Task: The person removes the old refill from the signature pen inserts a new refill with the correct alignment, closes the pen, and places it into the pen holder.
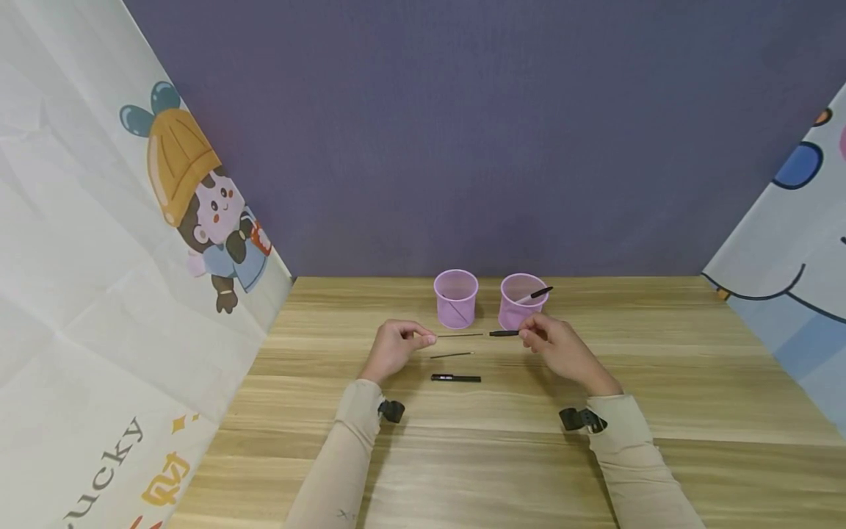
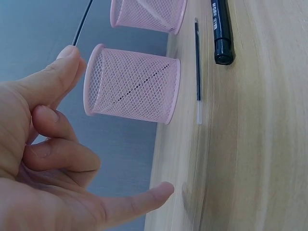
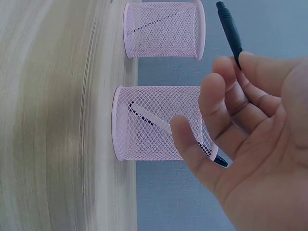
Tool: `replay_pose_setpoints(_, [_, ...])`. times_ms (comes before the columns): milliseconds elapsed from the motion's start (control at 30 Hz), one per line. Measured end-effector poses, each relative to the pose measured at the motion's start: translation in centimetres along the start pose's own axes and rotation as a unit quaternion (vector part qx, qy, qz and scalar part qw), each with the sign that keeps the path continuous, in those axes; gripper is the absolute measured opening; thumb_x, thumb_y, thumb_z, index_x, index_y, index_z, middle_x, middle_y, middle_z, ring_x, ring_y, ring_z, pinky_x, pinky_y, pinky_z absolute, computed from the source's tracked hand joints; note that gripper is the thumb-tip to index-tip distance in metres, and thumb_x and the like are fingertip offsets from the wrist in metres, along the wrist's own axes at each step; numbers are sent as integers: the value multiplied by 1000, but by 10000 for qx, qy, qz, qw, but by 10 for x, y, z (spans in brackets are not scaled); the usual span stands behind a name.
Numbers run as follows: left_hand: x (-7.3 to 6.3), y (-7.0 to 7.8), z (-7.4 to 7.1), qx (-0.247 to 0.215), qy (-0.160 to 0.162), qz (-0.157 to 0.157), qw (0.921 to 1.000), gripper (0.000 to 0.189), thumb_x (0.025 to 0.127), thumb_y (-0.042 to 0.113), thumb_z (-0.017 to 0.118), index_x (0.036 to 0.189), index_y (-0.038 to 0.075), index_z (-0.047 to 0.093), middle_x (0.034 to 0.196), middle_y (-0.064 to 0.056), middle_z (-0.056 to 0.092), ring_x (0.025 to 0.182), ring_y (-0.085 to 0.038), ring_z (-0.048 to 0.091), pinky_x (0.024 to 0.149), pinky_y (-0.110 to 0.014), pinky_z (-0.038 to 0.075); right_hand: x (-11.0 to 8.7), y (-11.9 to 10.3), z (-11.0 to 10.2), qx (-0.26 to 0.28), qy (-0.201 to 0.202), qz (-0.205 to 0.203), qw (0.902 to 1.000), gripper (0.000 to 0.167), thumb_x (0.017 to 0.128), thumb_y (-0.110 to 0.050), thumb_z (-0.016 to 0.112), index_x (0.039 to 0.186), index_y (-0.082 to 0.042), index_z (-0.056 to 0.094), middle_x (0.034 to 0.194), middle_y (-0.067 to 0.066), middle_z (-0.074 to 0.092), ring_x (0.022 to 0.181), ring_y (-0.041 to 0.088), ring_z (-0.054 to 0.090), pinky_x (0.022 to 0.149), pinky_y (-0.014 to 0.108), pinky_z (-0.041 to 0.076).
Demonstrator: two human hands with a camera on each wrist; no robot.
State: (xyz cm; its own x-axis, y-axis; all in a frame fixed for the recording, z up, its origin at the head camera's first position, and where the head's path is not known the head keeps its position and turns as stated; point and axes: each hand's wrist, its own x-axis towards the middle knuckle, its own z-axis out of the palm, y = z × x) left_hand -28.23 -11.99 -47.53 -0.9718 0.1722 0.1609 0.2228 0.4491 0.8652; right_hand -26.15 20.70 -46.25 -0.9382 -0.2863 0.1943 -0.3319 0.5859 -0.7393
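Nearest are two forearms in pale sleeves (image 1: 333, 459), a black strap (image 1: 391, 411) at the left wrist and another at the right, above the wood-grain desk (image 1: 502, 477). Past them a black pen (image 1: 456, 378) with pale lettering lies crosswise on the desk, and just beyond it, apart from it, rests a loose refill (image 1: 452, 356), dark with a clear length at one end.

Farther on, both hands are raised. The left hand (image 1: 394, 349) pinches a thin dark rod (image 1: 460, 336) between thumb and forefinger, its little finger stretched out; the rod looks like another refill, though it is too slender to be sure. The right hand (image 1: 562, 349) pinches a black pen barrel (image 1: 504, 333) by one end between thumb and fingertips. Rod and barrel point at each other, nearly in line, with a small gap between their ends.

Behind stand two pink mesh cups, side by side and apart. The left cup (image 1: 444, 311) holds a thin dark stick, slanted; in the right cup (image 1: 507, 317) a white-and-black pen (image 1: 542, 292) leans, its dark end past the rim. A dark blue-grey wall (image 1: 489, 139) rises beyond.
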Motion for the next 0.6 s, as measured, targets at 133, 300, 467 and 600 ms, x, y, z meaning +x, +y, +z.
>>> replay_pose_setpoints(133, [0, 0, 1, -21, -20, 55, 10000, 8, 84, 22, 84, 86, 15, 82, 60, 5, 50, 59, -10, 42, 54, -21, 34, 0, 1, 0, 27, 1, -17, 10000, 10, 105, -13, 58, 99, -7, 65, 84, 7, 65, 73, 13, 56, 63, 25, 47])
replay_pose_setpoints(300, [0, 1, 2, -22, -66, 97, 9999, 8, 85, 22, 84, 87, 14, 82, 61, 5, 51, 59, -9, 43, 54, -22, 36, 0, 0, 0, 31, -32, -2, 10000, 11, 105, -14, 58, 100, -6, 64, 85, 7, 65, 74, 14, 56, 64, 25, 47])
replay_pose_setpoints(467, [0, 3, 3, -34, -74, 112, 9999, 8, 84, 22, 84, 86, 14, 81, 60, 5, 49, 59, -9, 42, 54, -21, 35, 0, -2, 0, 65, -56, 19, 10000, 11, 105, -14, 57, 100, -7, 64, 84, 6, 64, 75, 14, 56, 64, 25, 47])
replay_pose_setpoints(600, [0, 3, 4, -11, -11, 140, 9999, 8, 84, 22, 84, 86, 15, 81, 59, 5, 47, 58, -9, 41, 53, -21, 34, -1, -3, 0, 73, -56, 23, 10000, 11, 105, -14, 57, 100, -7, 64, 84, 6, 64, 75, 13, 56, 63, 25, 47])
